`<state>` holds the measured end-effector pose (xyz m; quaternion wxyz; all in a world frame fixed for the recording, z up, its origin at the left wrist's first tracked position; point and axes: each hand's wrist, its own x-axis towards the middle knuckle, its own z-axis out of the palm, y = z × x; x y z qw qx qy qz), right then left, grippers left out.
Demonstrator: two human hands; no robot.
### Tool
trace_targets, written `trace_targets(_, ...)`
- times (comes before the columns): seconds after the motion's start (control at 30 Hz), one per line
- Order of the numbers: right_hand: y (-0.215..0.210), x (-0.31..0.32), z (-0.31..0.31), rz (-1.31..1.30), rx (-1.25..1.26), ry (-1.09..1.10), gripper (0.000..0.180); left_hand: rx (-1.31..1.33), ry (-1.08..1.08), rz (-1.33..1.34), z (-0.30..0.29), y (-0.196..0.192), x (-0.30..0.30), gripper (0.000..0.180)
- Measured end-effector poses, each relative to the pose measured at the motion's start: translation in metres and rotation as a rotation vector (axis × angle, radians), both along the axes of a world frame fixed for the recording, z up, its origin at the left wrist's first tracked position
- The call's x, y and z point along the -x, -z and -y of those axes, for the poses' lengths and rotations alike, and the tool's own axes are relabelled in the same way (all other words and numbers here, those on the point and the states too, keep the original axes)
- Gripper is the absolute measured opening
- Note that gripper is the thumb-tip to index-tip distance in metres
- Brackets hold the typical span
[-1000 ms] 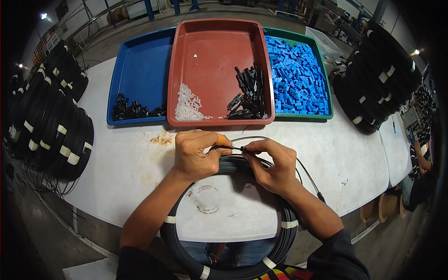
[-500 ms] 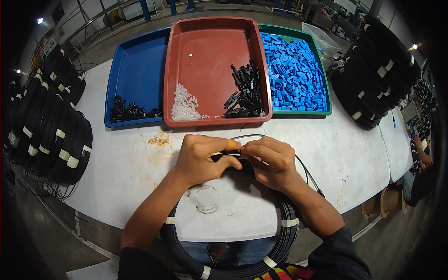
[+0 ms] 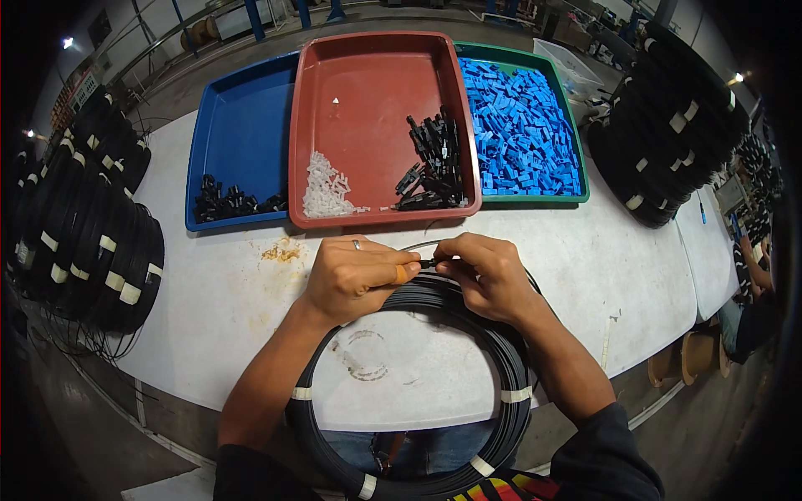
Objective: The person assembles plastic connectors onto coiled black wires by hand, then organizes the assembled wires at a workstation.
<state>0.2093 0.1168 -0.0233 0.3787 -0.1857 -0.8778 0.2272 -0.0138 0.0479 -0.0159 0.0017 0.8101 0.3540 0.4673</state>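
A big coil of black cable [image 3: 510, 359], bound with white tape strips, lies on the white table [image 3: 217, 292] at the near edge. Over its far side my left hand [image 3: 355, 275] pinches the cable end between thumb and forefinger; one fingertip wears an orange wrap. My right hand [image 3: 489, 271] meets it from the right, fingers closed on a small black piece at that same cable end. Both hands touch at the middle.
Three trays stand behind: blue [image 3: 238, 125] with a few black parts, red [image 3: 376, 75] with white bits and black connectors [image 3: 430, 163], green [image 3: 576, 184] full of blue pieces. Stacks of black coils sit at left [image 3: 79, 225] and right [image 3: 668, 125]. Another person is at the right edge.
Both hands have drawn closer together on the cable end, and the thin loop of cable arching beyond them has become smaller. The coil has stayed in place.
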Motion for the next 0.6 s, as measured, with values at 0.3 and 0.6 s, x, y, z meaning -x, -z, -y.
trace_targets(0.3,0.000,0.000,0.002,-0.040,-0.104,0.047,0.026,0.070,-0.001,0.049,-0.001,0.003,-0.001,0.007)
trace_targets(0.6,0.000,0.002,0.006,-0.003,0.144,0.029,0.015,-0.072,0.039,-0.064,-0.001,-0.001,-0.001,0.008)
